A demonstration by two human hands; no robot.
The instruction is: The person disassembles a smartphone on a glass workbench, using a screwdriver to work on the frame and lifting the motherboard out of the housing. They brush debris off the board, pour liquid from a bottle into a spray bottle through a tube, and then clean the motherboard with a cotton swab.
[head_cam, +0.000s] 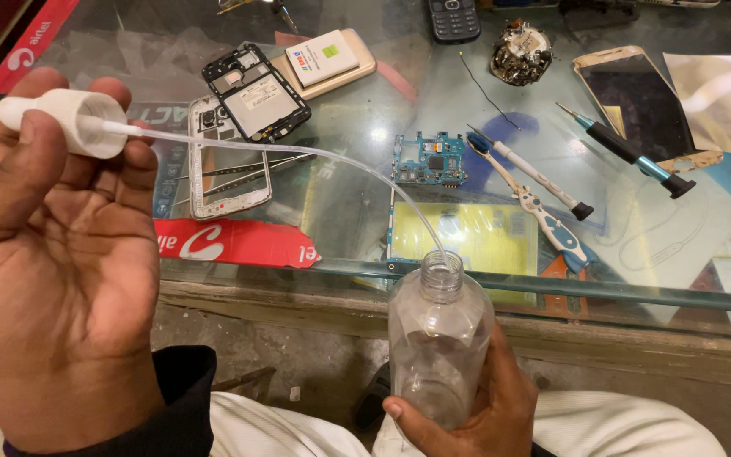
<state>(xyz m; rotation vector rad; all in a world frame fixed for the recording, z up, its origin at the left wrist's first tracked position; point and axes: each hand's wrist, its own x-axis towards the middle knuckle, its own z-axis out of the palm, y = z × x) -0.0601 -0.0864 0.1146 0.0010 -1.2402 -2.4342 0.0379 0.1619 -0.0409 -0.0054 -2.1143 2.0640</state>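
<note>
The bottle (439, 343) is clear and colourless, its pump cap (78, 121) white with a see-through tube (298, 152). Beyond the bottle lies a yellow sheet (488, 237); left of that a red strip (239, 243) with white lettering. Behind the sheet sits a blue-green circuit board (430, 158), and to its left a black phone frame (255, 93) and a silver one (226, 161). Right of the board lie white-and-blue tweezers (543, 216) and a teal, black-tipped screwdriver (628, 152). Trousers (602, 427) below the bottle are white

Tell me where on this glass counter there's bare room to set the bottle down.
Barest glass lies between the silver phone frame and the green circuit board. Another patch is behind the board, beside the thin black wire. The right side is crowded with screwdrivers and tweezers.
</note>
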